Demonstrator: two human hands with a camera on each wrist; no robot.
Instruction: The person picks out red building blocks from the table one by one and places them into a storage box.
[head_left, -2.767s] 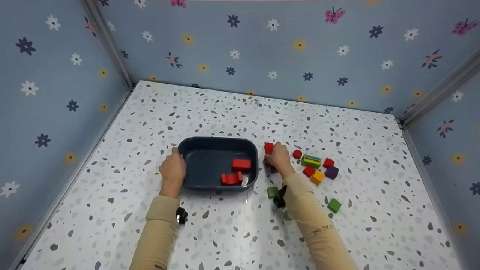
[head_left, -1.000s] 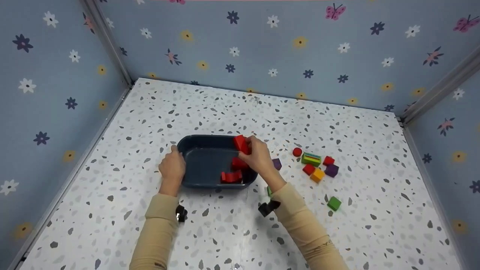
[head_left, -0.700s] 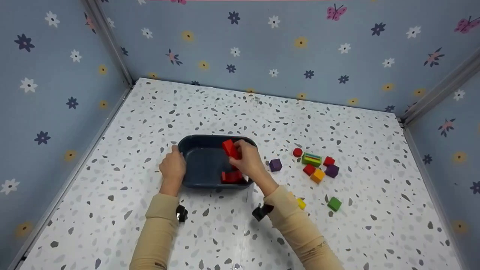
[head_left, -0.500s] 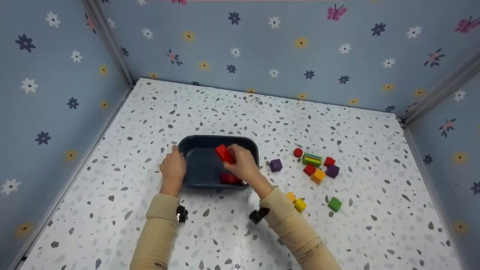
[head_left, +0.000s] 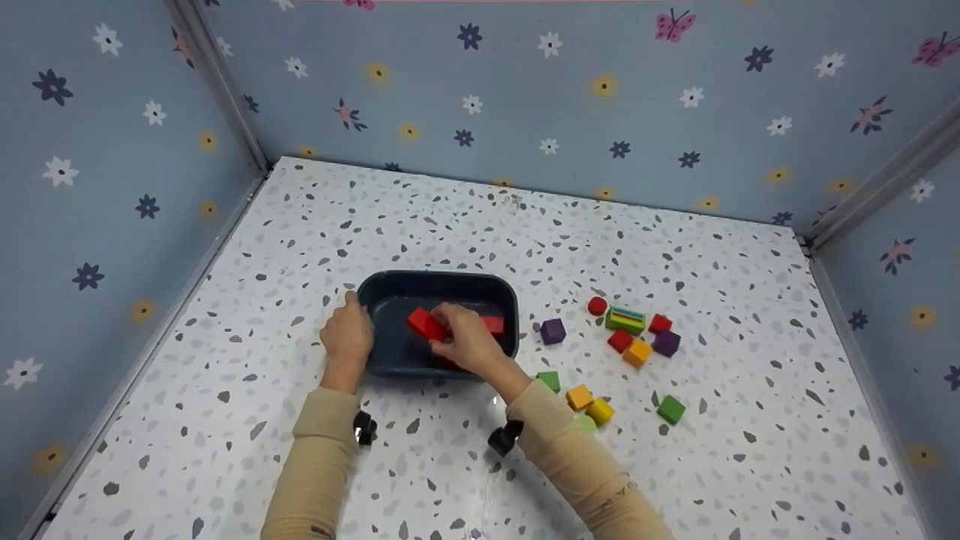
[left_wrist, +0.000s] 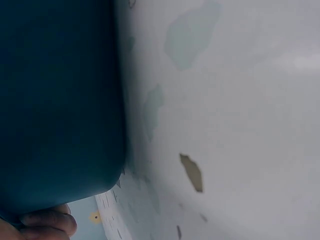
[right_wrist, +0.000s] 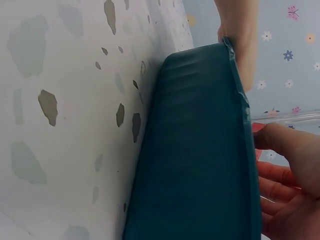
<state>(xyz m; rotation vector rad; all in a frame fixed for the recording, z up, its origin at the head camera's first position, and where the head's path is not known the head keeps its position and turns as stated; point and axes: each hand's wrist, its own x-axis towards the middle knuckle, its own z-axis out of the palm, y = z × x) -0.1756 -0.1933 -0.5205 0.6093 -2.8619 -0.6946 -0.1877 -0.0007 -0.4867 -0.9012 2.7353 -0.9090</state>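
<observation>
A dark blue tray (head_left: pixel 390 360) sits on the speckled table in the head view. My left hand (head_left: pixel 347 336) grips its left rim; in the left wrist view the fingers (left_wrist: pixel 52 222) curl at the tray wall (left_wrist: pixel 60 100). Inside the tray, my right hand (head_left: pixel 471 341) pinches a red block (head_left: pixel 421 322), held tilted. Another red block (head_left: pixel 493 325) lies behind that hand, and a red arch-shaped piece is mostly hidden under it. From the right wrist view, the right hand (right_wrist: pixel 290 180) shows beyond the tray wall (right_wrist: pixel 195 140), with a bit of red at the thumb.
Right of the tray lie a purple cube (head_left: pixel 553 331), a red cylinder (head_left: pixel 597 306), a green striped block (head_left: pixel 625 320), an orange cube (head_left: pixel 637 352) and another purple cube (head_left: pixel 666 343). Nearer are green (head_left: pixel 671 409) and yellow pieces (head_left: pixel 600 411). Flower-patterned walls enclose the table.
My right hand has picked up the red block right of the tray, carried it left over the rim and lowered it toward the tray's middle. My left hand has stayed on the rim.
</observation>
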